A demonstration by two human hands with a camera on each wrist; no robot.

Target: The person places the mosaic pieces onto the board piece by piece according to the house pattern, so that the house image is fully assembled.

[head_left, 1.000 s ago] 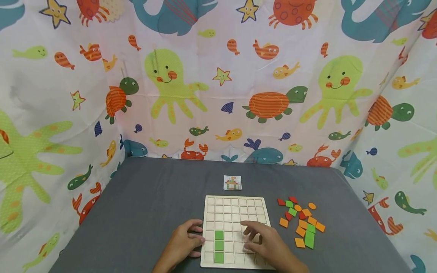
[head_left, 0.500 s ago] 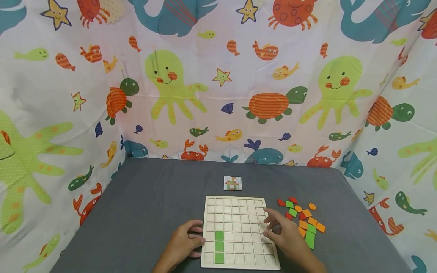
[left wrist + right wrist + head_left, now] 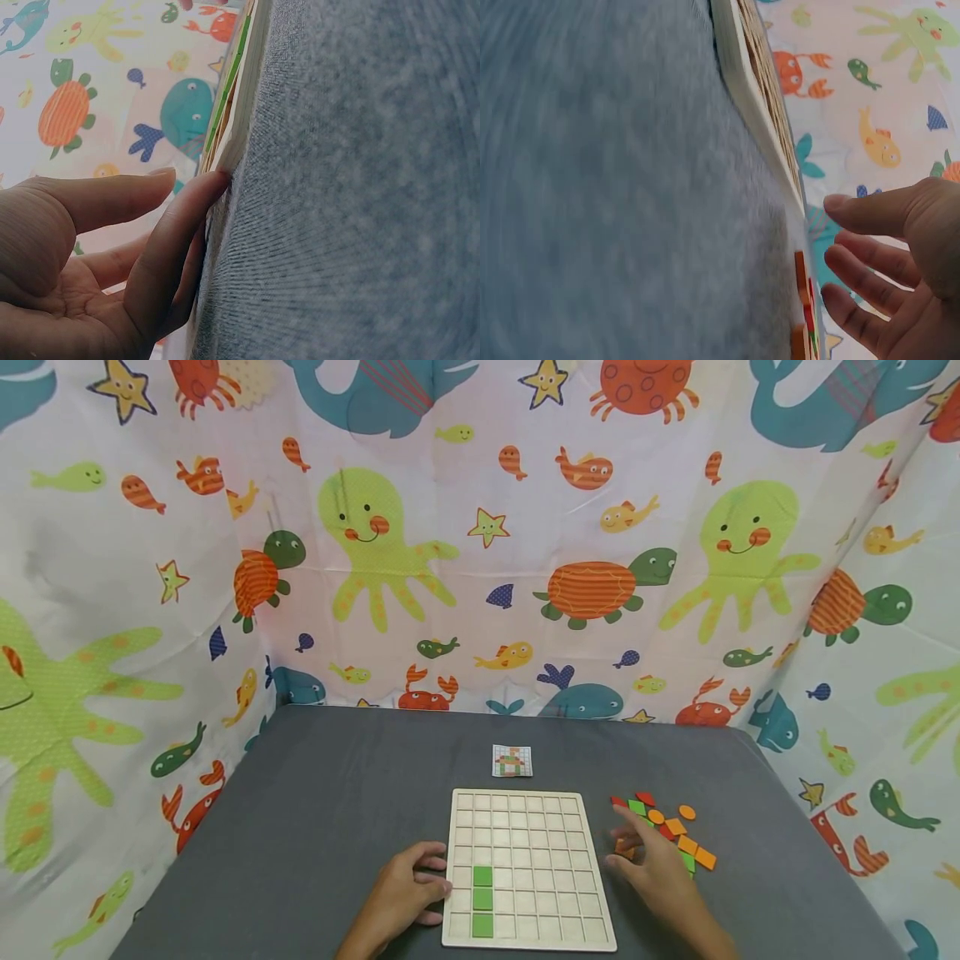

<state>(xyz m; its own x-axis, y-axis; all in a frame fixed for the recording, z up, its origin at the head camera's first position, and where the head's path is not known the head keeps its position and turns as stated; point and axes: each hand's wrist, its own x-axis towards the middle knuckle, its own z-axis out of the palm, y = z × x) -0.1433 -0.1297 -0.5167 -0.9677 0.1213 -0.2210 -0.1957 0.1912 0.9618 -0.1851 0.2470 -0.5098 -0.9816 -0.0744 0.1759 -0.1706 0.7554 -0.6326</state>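
A pale wooden grid board (image 3: 536, 877) lies on the grey table, with three green square tiles (image 3: 482, 898) in one column near its left side. My left hand (image 3: 397, 893) rests at the board's left edge, a fingertip touching the rim in the left wrist view. Over the near left part of a loose tile pile hovers my right hand (image 3: 660, 868), its fingers spread and relaxed with nothing held. Beneath its fingers an orange square tile (image 3: 624, 849) shows partly. The hand covers other tiles in the pile.
Loose red, green and orange tiles (image 3: 686, 844) lie right of the board, some of them round. A small printed pattern card (image 3: 512, 761) lies beyond the board. Fabric with sea animals (image 3: 450, 568) hangs behind and beside the grey table (image 3: 337, 777).
My right hand has moved right, from above the board to the loose tiles, and now covers some of them. My left hand stays at the board's left edge.
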